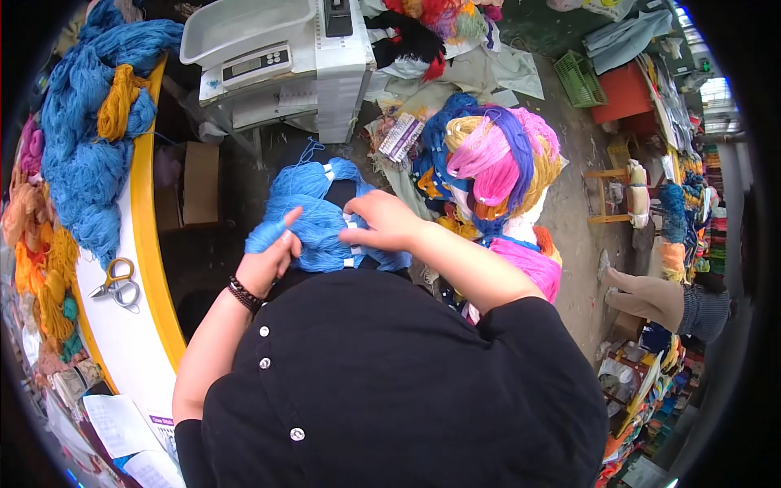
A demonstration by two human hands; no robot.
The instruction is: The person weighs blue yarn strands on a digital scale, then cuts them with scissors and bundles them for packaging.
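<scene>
Several skeins of blue yarn (305, 195) with small white labels lie across the lap. My left hand (274, 254) is at their left side, with blue yarn wrapped round its fingers and the thumb and a finger showing. On the right side of the skeins, my right hand (381, 221) has its fingers bent down onto the yarn beside a white label (352, 224); what lies between its fingertips is too small to make out.
A white table with a yellow edge (154, 236) holds blue yarn and scissors (119, 285) at left. A scale (257, 65) stands ahead. Pink and multicoloured skeins (496, 154) are piled at right. Farther right is a person (675, 307) near yarn racks.
</scene>
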